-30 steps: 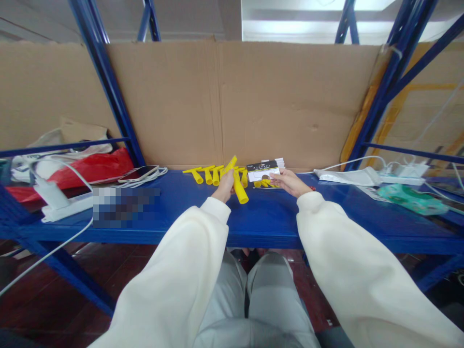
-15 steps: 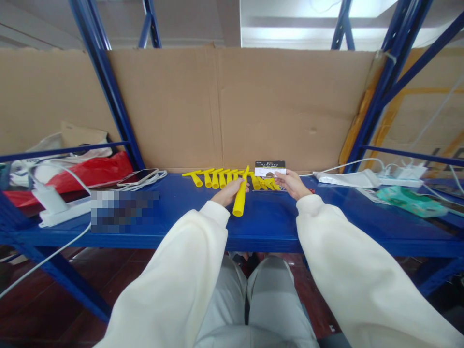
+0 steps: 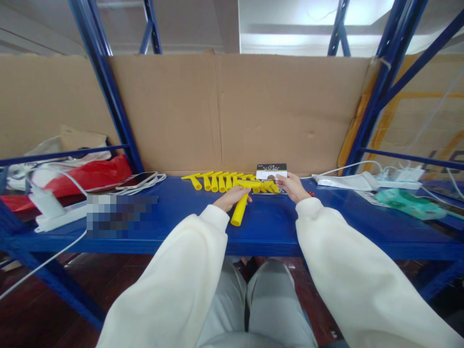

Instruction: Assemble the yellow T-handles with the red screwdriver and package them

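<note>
My left hand (image 3: 234, 197) is closed around a yellow T-shaped tool (image 3: 239, 211) with a thick round handle. The handle's end points toward me, and its crossbar faces away. In my right hand (image 3: 292, 187) is a small black-and-white box (image 3: 271, 168), pinched at its right side and tilted up; whether it has any depth is hard to see. Several more yellow T-shaped tools (image 3: 214, 183) lie in a row on the blue shelf (image 3: 181, 212) beyond my left hand. A heap of small yellow pieces (image 3: 270, 187) is just below the box, partly overlapped by my right fingers.
A cardboard sheet (image 3: 174, 111) closes off the back, between blue metal posts (image 3: 119, 96). At left are a phone (image 3: 137, 181), a white power strip (image 3: 60, 217) and a red bag (image 3: 87, 176). On the right lie a white pouch (image 3: 346, 181) and a green-wrapped pack (image 3: 411, 203).
My left hand has turned the yellow tool, so its crossbar now shows broadside, and lowered it a little toward me. My right hand keeps the box in nearly the same place.
</note>
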Tool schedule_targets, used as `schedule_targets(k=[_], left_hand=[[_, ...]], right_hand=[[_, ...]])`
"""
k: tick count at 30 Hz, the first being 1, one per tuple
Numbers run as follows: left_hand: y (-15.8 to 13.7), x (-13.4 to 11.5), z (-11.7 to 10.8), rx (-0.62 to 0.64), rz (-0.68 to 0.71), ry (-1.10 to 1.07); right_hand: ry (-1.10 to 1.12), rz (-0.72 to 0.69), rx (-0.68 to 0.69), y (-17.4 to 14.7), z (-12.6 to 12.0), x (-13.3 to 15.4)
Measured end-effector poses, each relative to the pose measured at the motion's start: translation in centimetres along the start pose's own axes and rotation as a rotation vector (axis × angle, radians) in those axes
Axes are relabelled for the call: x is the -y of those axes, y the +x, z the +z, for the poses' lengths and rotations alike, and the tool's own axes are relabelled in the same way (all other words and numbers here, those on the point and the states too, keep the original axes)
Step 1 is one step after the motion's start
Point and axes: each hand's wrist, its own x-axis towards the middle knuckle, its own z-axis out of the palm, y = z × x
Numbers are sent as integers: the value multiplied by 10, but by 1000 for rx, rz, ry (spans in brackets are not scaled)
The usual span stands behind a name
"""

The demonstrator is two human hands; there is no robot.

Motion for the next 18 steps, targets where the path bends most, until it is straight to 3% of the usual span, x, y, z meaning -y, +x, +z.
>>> schedule_targets(k=[14,18], left_hand=[[-5,-4,3,-11,-25,35],[-4,-2,3,-24,-16,6]], right_hand=[[-34,-16,-7,0,0,0],[-33,-24,50,0,0,1]])
